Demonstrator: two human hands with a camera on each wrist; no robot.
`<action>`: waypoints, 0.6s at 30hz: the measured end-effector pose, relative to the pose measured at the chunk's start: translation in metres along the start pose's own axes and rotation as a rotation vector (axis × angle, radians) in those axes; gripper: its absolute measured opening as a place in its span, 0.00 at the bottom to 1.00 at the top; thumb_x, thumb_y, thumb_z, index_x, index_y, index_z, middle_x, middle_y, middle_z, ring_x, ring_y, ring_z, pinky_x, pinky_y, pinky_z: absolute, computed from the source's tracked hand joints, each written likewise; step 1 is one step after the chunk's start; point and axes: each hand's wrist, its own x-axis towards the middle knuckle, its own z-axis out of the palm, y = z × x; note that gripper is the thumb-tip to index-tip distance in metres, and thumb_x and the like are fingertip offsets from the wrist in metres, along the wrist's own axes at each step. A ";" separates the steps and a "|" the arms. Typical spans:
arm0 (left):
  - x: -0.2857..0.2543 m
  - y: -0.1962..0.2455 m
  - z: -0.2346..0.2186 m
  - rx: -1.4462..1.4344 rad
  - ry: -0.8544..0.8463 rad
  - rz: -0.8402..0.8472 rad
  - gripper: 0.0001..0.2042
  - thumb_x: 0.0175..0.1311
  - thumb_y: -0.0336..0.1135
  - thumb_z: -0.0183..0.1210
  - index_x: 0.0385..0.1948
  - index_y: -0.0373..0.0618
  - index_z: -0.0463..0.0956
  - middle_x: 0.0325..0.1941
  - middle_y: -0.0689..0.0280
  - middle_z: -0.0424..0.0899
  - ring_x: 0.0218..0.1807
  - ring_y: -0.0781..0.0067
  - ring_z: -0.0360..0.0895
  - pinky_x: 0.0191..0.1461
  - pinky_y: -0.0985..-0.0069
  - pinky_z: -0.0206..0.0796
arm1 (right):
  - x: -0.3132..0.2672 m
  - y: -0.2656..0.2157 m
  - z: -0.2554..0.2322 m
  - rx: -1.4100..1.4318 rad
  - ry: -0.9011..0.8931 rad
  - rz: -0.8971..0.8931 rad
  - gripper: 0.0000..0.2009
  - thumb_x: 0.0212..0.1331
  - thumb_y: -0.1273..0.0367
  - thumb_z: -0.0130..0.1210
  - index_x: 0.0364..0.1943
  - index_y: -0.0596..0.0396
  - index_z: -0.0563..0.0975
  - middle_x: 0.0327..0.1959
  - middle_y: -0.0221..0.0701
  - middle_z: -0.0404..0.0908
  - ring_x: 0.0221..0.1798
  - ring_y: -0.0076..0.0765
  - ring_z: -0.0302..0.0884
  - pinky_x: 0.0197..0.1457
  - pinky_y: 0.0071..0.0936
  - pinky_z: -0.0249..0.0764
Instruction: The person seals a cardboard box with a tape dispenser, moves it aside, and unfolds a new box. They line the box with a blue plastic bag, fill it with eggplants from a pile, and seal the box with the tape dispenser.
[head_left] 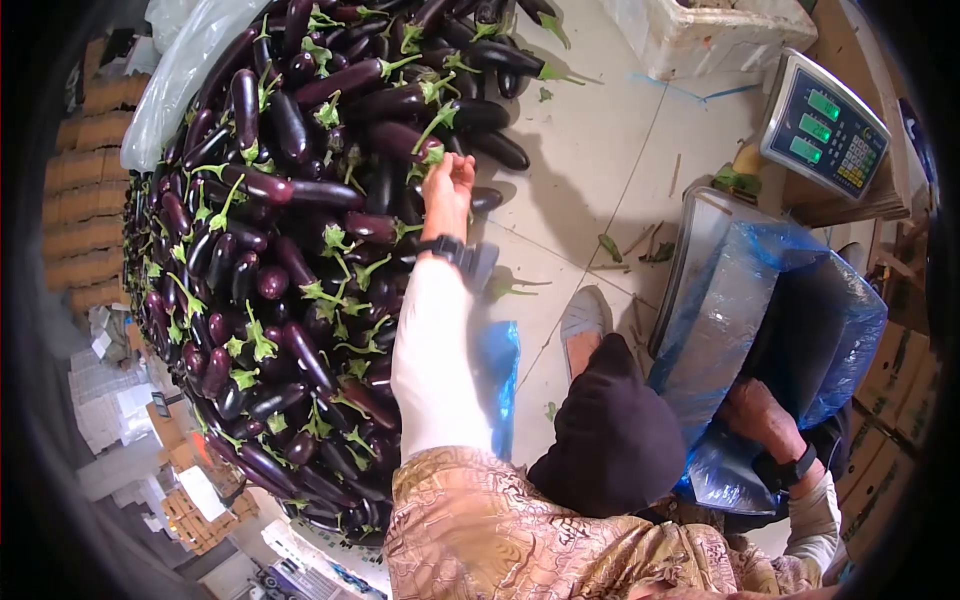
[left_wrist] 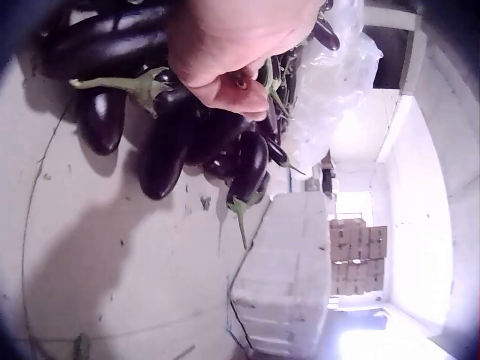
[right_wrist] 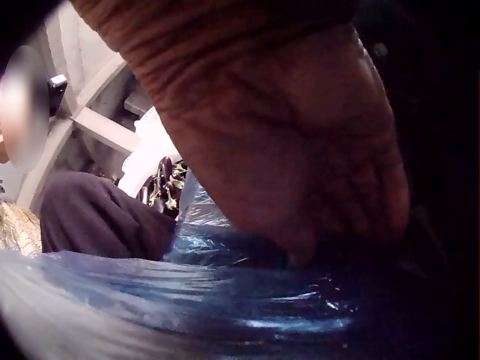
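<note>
My left hand reaches into the edge of a large heap of eggplants. Its fingers curl at the green stem end of a purple eggplant. In the left wrist view the curled hand hides most of what it grips, with dark eggplants just under it. My right hand reaches into a blue plastic bag at the right. In the right wrist view that hand shows its palm, fingers loosely extended into shadow above the shiny bag; nothing shows in it.
A digital scale display stands at the upper right, with a metal platform beside the bag. A white foam box is at the top. Leaf scraps litter the tiled floor. Clear plastic sheeting borders the heap.
</note>
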 end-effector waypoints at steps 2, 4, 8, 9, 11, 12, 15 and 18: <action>-0.046 -0.006 -0.012 -0.032 -0.137 -0.093 0.06 0.70 0.30 0.56 0.40 0.37 0.78 0.32 0.64 0.80 0.40 0.64 0.80 0.36 0.79 0.77 | 0.000 0.011 0.005 -0.081 0.043 -0.022 0.14 0.57 0.70 0.56 0.47 0.57 0.77 0.41 0.48 0.81 0.43 0.61 0.78 0.44 0.45 0.76; -0.111 -0.009 -0.021 0.022 -0.275 -0.135 0.09 0.72 0.34 0.54 0.46 0.39 0.76 0.31 0.67 0.79 0.37 0.71 0.78 0.37 0.79 0.73 | 0.003 0.009 0.002 -0.169 0.010 -0.071 0.12 0.55 0.71 0.55 0.44 0.58 0.78 0.41 0.48 0.81 0.42 0.60 0.77 0.42 0.45 0.75; -0.209 -0.019 -0.032 0.308 -0.482 -0.177 0.15 0.70 0.41 0.58 0.48 0.38 0.74 0.23 0.68 0.76 0.28 0.74 0.73 0.34 0.76 0.66 | 0.010 0.022 0.007 -0.180 0.038 -0.097 0.14 0.54 0.73 0.54 0.46 0.58 0.78 0.43 0.49 0.81 0.43 0.61 0.77 0.44 0.44 0.76; -0.226 -0.020 -0.034 0.331 -0.482 -0.196 0.16 0.69 0.42 0.58 0.49 0.38 0.73 0.22 0.68 0.75 0.27 0.74 0.73 0.34 0.76 0.66 | 0.011 0.017 0.007 -0.160 0.104 -0.155 0.14 0.54 0.74 0.53 0.46 0.58 0.78 0.43 0.49 0.81 0.43 0.61 0.77 0.44 0.44 0.76; -0.254 -0.019 -0.035 0.354 -0.490 -0.243 0.18 0.69 0.42 0.58 0.50 0.35 0.73 0.20 0.68 0.73 0.25 0.73 0.71 0.33 0.75 0.66 | 0.009 0.019 0.014 -0.140 0.148 -0.154 0.14 0.54 0.76 0.53 0.46 0.58 0.78 0.43 0.49 0.81 0.44 0.58 0.78 0.46 0.43 0.76; -0.263 -0.017 -0.037 0.357 -0.491 -0.257 0.18 0.69 0.42 0.58 0.50 0.35 0.73 0.20 0.68 0.73 0.25 0.73 0.71 0.33 0.75 0.66 | 0.008 0.019 0.016 -0.132 0.145 -0.144 0.14 0.54 0.76 0.53 0.46 0.58 0.78 0.43 0.49 0.81 0.44 0.58 0.78 0.46 0.43 0.76; -0.282 -0.009 -0.038 0.263 -0.581 -0.301 0.20 0.67 0.42 0.60 0.48 0.32 0.74 0.20 0.66 0.74 0.22 0.72 0.72 0.29 0.74 0.66 | 0.005 0.023 0.022 -0.313 0.147 -0.167 0.13 0.56 0.72 0.52 0.45 0.60 0.78 0.41 0.49 0.81 0.43 0.58 0.79 0.43 0.42 0.76; -0.298 0.003 -0.028 0.375 -0.635 -0.303 0.20 0.66 0.42 0.62 0.48 0.31 0.75 0.19 0.67 0.74 0.21 0.73 0.71 0.27 0.74 0.66 | -0.003 0.011 0.011 -0.229 0.134 -0.013 0.10 0.59 0.72 0.51 0.41 0.61 0.79 0.36 0.47 0.83 0.38 0.57 0.80 0.40 0.42 0.77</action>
